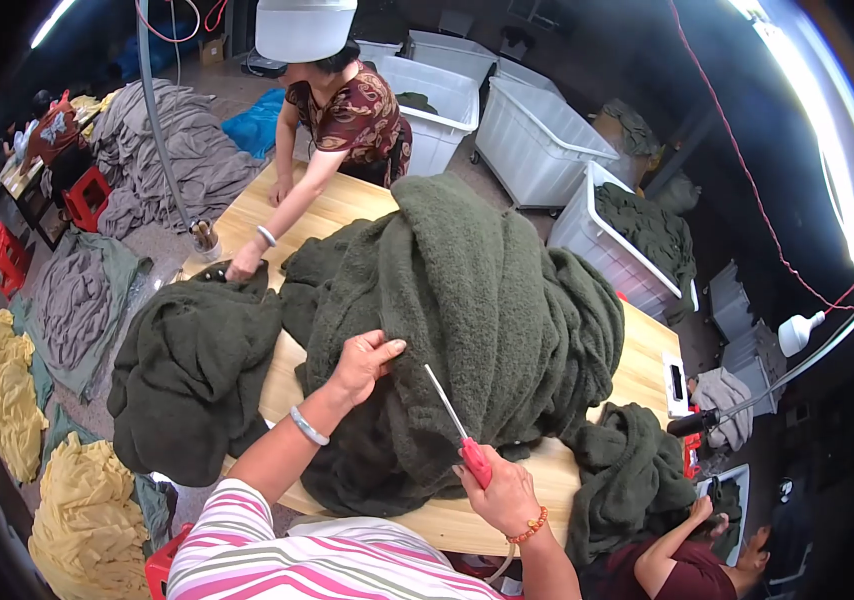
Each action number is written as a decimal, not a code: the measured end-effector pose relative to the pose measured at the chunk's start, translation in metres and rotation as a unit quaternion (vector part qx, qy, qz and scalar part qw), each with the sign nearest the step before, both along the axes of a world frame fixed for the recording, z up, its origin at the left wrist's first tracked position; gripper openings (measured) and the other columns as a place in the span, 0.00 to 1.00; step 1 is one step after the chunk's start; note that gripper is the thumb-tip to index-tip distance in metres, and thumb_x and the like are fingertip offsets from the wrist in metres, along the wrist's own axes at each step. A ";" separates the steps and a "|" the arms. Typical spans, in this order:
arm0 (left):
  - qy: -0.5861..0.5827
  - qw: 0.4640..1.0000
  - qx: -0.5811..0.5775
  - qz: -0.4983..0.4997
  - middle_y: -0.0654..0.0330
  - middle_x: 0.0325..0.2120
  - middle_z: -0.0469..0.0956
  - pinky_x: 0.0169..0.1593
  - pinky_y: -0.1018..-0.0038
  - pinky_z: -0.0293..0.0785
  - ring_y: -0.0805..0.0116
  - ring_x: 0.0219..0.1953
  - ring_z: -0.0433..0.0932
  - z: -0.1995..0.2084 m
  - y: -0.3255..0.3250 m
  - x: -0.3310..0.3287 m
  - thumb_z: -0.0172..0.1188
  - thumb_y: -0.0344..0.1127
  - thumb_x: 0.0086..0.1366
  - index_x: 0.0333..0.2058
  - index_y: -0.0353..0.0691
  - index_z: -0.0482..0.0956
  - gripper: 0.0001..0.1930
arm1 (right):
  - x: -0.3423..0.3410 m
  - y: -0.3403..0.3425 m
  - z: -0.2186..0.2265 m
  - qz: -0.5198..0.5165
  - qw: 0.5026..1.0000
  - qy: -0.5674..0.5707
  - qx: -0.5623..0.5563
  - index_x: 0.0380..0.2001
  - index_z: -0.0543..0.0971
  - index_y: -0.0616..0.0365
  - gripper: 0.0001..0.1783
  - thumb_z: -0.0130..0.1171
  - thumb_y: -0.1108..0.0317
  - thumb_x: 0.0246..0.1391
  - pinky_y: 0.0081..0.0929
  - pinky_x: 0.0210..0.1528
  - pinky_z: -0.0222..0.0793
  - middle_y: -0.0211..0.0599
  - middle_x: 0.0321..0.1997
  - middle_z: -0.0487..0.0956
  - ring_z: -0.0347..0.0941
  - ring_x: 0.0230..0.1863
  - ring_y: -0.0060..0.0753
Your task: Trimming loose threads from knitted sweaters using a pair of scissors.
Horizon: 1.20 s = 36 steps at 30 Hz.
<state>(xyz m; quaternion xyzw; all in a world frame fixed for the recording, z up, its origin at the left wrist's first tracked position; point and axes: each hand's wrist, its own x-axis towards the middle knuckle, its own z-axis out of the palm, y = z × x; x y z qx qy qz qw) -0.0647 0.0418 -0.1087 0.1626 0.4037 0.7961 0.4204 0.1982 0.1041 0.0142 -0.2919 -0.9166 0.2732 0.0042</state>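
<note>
Dark green fleece (482,290) was heaped high on a pale wooden table (342,203), directly before the wearer, with thick folds draped down toward the near edge. The left hand (365,366) was laid against the front left of this heap, its fingers curled and its thumb and forefinger brought close together; whether a fold was pinched between them could not be told. A pale bangle (309,426) was worn on that wrist. In the right hand (500,490) a slim tool (476,462) was held by its pinkish-red handle, the fingers closed around it, and its thin metal shaft was pointed up and to the left in front of the fleece. A beaded orange bracelet (528,526) was worn on the right wrist.

To the left, a second dark green bundle (197,355) was draped over the table's edge and was touched at its top by a co-worker's hand (245,260). Just beyond it, a small container (205,243) was filled with upright handles. More green cloth (632,475) was hung over the right-hand corner, near another seated person (682,575). White wheeled bins (537,145) were ranged behind the table, and yellow cloth (89,520) was piled at the left.
</note>
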 end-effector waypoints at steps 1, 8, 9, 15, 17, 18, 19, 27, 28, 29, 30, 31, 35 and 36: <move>-0.065 0.997 -0.008 -0.030 0.64 0.36 0.81 0.39 0.75 0.78 0.76 0.35 0.79 0.015 0.003 -0.006 0.58 0.34 0.67 0.38 0.39 0.77 0.05 | -0.001 0.000 -0.003 -0.001 0.999 0.038 -0.007 0.44 0.76 0.54 0.16 0.63 0.61 0.54 0.41 0.36 0.73 0.46 0.29 0.81 0.79 0.33 0.53; -0.128 0.990 0.060 -0.016 0.63 0.32 0.80 0.39 0.74 0.77 0.73 0.35 0.80 0.007 0.033 -0.064 0.61 0.31 0.65 0.38 0.39 0.77 0.05 | -0.029 -0.003 -0.002 -0.012 0.997 0.074 -0.014 0.45 0.76 0.56 0.16 0.63 0.62 0.54 0.39 0.36 0.73 0.46 0.28 0.81 0.79 0.33 0.54; -0.086 0.994 0.072 -0.005 0.63 0.32 0.81 0.39 0.75 0.76 0.74 0.33 0.79 0.013 0.034 -0.058 0.61 0.30 0.65 0.37 0.38 0.78 0.04 | -0.033 -0.003 0.000 -0.016 0.997 0.074 -0.013 0.45 0.76 0.56 0.16 0.63 0.62 0.54 0.39 0.36 0.73 0.46 0.28 0.81 0.79 0.33 0.54; 0.021 0.995 0.091 0.028 0.61 0.32 0.82 0.42 0.77 0.77 0.74 0.33 0.80 0.014 0.019 -0.048 0.60 0.25 0.63 0.35 0.33 0.80 0.03 | -0.050 -0.006 0.008 -0.027 0.999 0.011 0.021 0.42 0.76 0.55 0.16 0.61 0.57 0.55 0.46 0.36 0.72 0.48 0.25 0.79 0.77 0.31 0.58; 0.031 0.995 0.090 0.024 0.61 0.32 0.82 0.42 0.77 0.77 0.75 0.33 0.80 0.017 0.015 -0.046 0.61 0.25 0.63 0.35 0.33 0.80 0.03 | -0.052 -0.007 0.007 -0.008 0.999 0.018 0.036 0.41 0.77 0.54 0.16 0.61 0.56 0.55 0.47 0.36 0.71 0.48 0.25 0.79 0.77 0.31 0.58; 0.041 0.995 0.090 0.022 0.61 0.32 0.82 0.42 0.78 0.77 0.75 0.33 0.80 0.017 0.013 -0.046 0.61 0.26 0.63 0.35 0.34 0.80 0.03 | -0.054 -0.007 0.008 -0.008 0.999 0.018 0.034 0.41 0.77 0.54 0.16 0.61 0.56 0.55 0.47 0.36 0.71 0.48 0.25 0.79 0.77 0.31 0.58; 0.041 0.995 0.090 0.024 0.61 0.32 0.82 0.42 0.78 0.77 0.75 0.33 0.80 0.015 0.011 -0.046 0.61 0.26 0.63 0.35 0.34 0.80 0.03 | -0.056 -0.006 0.009 -0.026 0.999 0.008 0.036 0.41 0.77 0.54 0.16 0.61 0.56 0.55 0.47 0.36 0.71 0.48 0.24 0.79 0.77 0.31 0.58; -0.049 0.997 0.066 0.004 0.63 0.33 0.82 0.42 0.77 0.78 0.75 0.34 0.80 0.020 0.000 -0.036 0.60 0.32 0.67 0.37 0.35 0.79 0.06 | -0.042 -0.011 0.001 -0.004 1.000 0.013 0.023 0.43 0.77 0.52 0.16 0.61 0.56 0.55 0.47 0.36 0.72 0.48 0.27 0.80 0.77 0.31 0.58; -0.050 0.997 0.065 -0.001 0.63 0.33 0.82 0.42 0.77 0.78 0.75 0.34 0.80 0.020 -0.002 -0.032 0.60 0.32 0.67 0.37 0.35 0.79 0.06 | -0.038 -0.012 0.001 -0.008 1.000 0.008 0.017 0.44 0.77 0.52 0.17 0.61 0.56 0.55 0.47 0.36 0.72 0.48 0.27 0.80 0.77 0.31 0.58; -0.063 0.997 0.047 -0.005 0.63 0.33 0.82 0.41 0.76 0.78 0.75 0.35 0.80 0.021 -0.003 -0.026 0.59 0.33 0.67 0.37 0.35 0.79 0.07 | -0.032 -0.014 -0.003 -0.009 1.000 0.002 0.017 0.45 0.77 0.51 0.17 0.61 0.56 0.55 0.47 0.36 0.72 0.48 0.27 0.80 0.77 0.31 0.58; -0.077 0.997 0.027 -0.009 0.63 0.34 0.82 0.41 0.75 0.78 0.74 0.35 0.80 0.020 -0.005 -0.020 0.59 0.34 0.68 0.38 0.35 0.79 0.08 | -0.028 -0.017 -0.005 -0.016 1.000 0.000 0.015 0.45 0.77 0.51 0.17 0.61 0.56 0.55 0.47 0.36 0.72 0.48 0.27 0.80 0.77 0.31 0.58; -0.047 0.998 0.002 -0.037 0.63 0.35 0.81 0.42 0.73 0.78 0.72 0.37 0.80 0.017 -0.008 -0.019 0.59 0.35 0.67 0.39 0.36 0.78 0.08 | -0.023 -0.018 -0.007 -0.013 1.000 -0.004 0.017 0.45 0.76 0.51 0.17 0.61 0.57 0.55 0.47 0.36 0.71 0.48 0.27 0.80 0.77 0.31 0.58; -0.038 0.998 -0.019 -0.049 0.63 0.35 0.81 0.39 0.74 0.78 0.73 0.37 0.80 0.014 -0.003 -0.012 0.60 0.36 0.67 0.39 0.39 0.78 0.07 | -0.006 -0.028 -0.003 0.012 0.999 -0.028 0.008 0.45 0.76 0.50 0.16 0.59 0.56 0.56 0.48 0.35 0.71 0.48 0.25 0.80 0.78 0.31 0.56; -0.074 0.997 0.005 -0.022 0.61 0.36 0.81 0.41 0.72 0.80 0.71 0.36 0.81 0.015 0.000 -0.002 0.60 0.38 0.67 0.38 0.38 0.77 0.09 | 0.000 -0.030 -0.003 0.006 1.000 -0.030 0.002 0.45 0.76 0.50 0.16 0.59 0.56 0.56 0.48 0.35 0.71 0.48 0.25 0.80 0.78 0.31 0.56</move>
